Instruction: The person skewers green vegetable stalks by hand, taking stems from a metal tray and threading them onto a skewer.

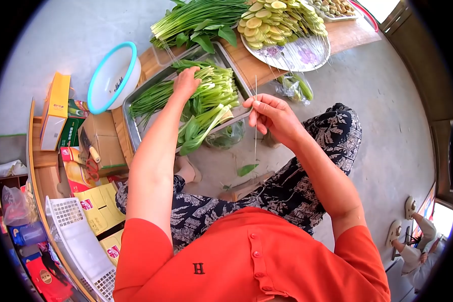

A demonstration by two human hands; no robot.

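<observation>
My right hand (276, 118) pinches a thin skewer (255, 93) between thumb and fingers, holding it roughly upright beside the tray's right edge. Nothing is visibly threaded on the skewer. Over the metal tray (132, 132), my left hand (186, 83) has its fingers curled down onto the leafy greens (219, 88), with the fingertips partly hidden among them. Thin green stems (156, 98) lie at the tray's left, pale cut stalks at its right.
Behind the tray are a bundle of long greens (201, 25) and a patterned plate (307, 55) with skewered pale slices (272, 22). A blue-rimmed basin (131, 48), scissors (92, 169) and boxes (103, 204) stand left. A leaf (247, 169) lies below. Another person (423, 256) sits far right.
</observation>
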